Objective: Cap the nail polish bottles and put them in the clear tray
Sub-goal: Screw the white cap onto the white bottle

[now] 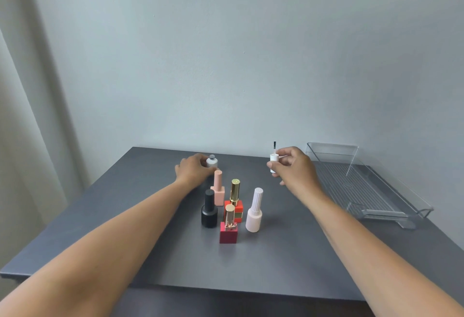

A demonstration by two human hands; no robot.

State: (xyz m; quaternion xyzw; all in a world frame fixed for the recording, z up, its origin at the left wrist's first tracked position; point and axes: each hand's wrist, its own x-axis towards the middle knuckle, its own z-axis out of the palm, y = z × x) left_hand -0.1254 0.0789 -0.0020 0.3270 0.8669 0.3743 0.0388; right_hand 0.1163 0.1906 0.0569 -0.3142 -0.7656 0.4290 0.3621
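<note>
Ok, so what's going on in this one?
A person is working at a dark table. Their left hand holds a small white bottle, uncapped, upright on the table. The right hand pinches a white brush cap off to the bottle's right, brush pointing up. Five other polish bottles stand capped in a cluster nearer the person. The clear tray on the right has no bottle in it yet.

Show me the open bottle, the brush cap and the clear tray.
open bottle (212,162): head view, on its white body under the bare neck.
brush cap (273,158): head view, on the white grip below the upturned brush.
clear tray (369,188): head view, on its bare ribbed floor.
</note>
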